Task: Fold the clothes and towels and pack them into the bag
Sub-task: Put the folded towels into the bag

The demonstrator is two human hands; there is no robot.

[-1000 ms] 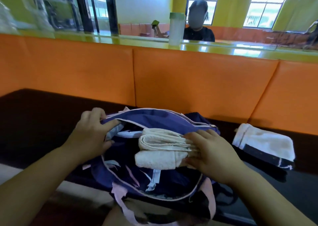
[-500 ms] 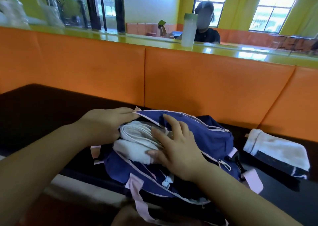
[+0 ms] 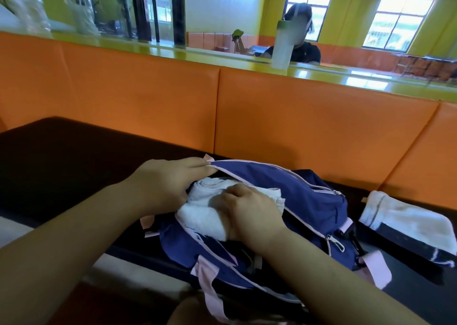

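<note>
A navy bag [image 3: 306, 201] with pink trim and straps lies unzipped on the dark bench in front of me. A folded white towel [image 3: 205, 216] sits in its mouth, half inside. My left hand [image 3: 163, 183] grips the bag's upper rim at its left end and holds the opening apart. My right hand [image 3: 249, 216] is curled over the towel and presses on it from above. A second folded white towel [image 3: 405, 223] with a dark stripe lies on the bench to the right of the bag.
The dark bench [image 3: 74, 156] runs left and right, backed by an orange padded wall [image 3: 296, 117]. On the green ledge above stands a pale bottle [image 3: 282, 45]; a person in black [image 3: 304, 52] sits beyond it. Pink straps [image 3: 210, 285] hang toward me.
The towel has gone deeper and leftward into the bag. My right hand went from flat on it to curled over it. My left hand moved up to the rim.
</note>
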